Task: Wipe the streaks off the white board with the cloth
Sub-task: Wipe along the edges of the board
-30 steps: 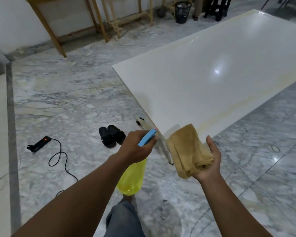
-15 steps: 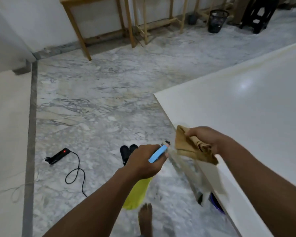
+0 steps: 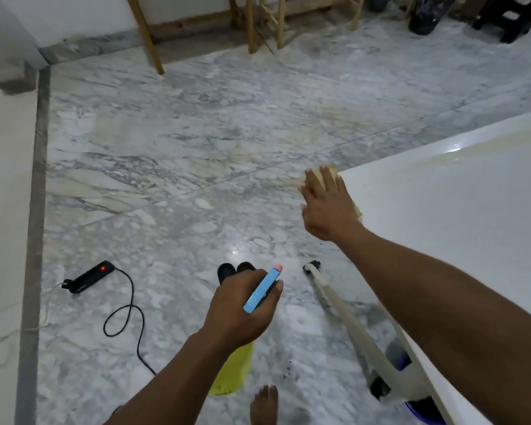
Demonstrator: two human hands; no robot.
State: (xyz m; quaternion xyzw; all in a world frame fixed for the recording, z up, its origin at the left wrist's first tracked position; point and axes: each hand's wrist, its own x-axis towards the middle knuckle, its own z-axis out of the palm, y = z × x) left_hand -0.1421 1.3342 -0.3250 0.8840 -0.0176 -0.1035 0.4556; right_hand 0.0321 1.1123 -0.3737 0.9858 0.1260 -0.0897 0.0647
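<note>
The white board (image 3: 460, 216) fills the right side, with a faint yellowish streak (image 3: 442, 145) along its far edge. My right hand (image 3: 328, 207) lies flat with spread fingers on the tan cloth (image 3: 356, 210), pressing it onto the board's near-left corner; the hand hides most of the cloth. Lower in the middle, my left hand (image 3: 242, 308) grips a yellow spray bottle (image 3: 233, 372) by its blue trigger head (image 3: 262, 289), held over the floor, away from the board.
Marble floor (image 3: 196, 179) all round. A black power strip (image 3: 88, 277) with its cable lies at left, black sandals (image 3: 227, 271) sit beyond my left hand, the board's wheeled stand leg (image 3: 344, 317) runs below the board, and my bare foot (image 3: 264, 403) is at the bottom. Wooden frames (image 3: 252, 26) stand at the back.
My right hand carried the cloth from beside the spray bottle up to the board's corner and flattened it there. The view has swung left. The left hand stays on the bottle.
</note>
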